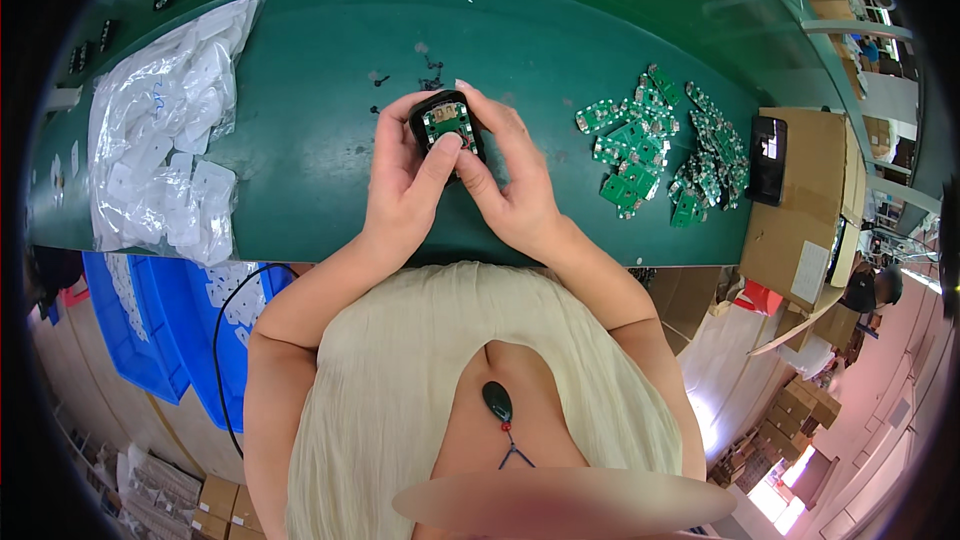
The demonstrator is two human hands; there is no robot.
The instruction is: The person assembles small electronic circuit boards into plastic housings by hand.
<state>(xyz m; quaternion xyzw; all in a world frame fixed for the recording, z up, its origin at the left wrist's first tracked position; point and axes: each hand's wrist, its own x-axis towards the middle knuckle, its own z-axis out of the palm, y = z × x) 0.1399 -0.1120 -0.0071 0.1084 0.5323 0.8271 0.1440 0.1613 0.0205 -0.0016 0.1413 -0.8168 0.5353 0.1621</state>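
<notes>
Between my two hands, over the middle of the green table, is a black plastic housing (417,120) with a green circuit board (447,119) inside it. My left hand (405,175) wraps round the housing's left side, its thumb pressing on the lower part of the board. On the right side my right hand (512,175) grips the housing, fingers along its edge and thumb near its lower corner. Just beyond the hands lie several small black parts (431,70) with thin stems. What sits beneath the thumbs is hidden.
Piles of green circuit boards (632,145) lie at the right, beside a black phone (767,160) resting against a cardboard box (800,210). A clear bag of white plastic pieces (160,130) covers the table's left. Below its edge stand blue bins (200,340), with a black cable (217,340) nearby.
</notes>
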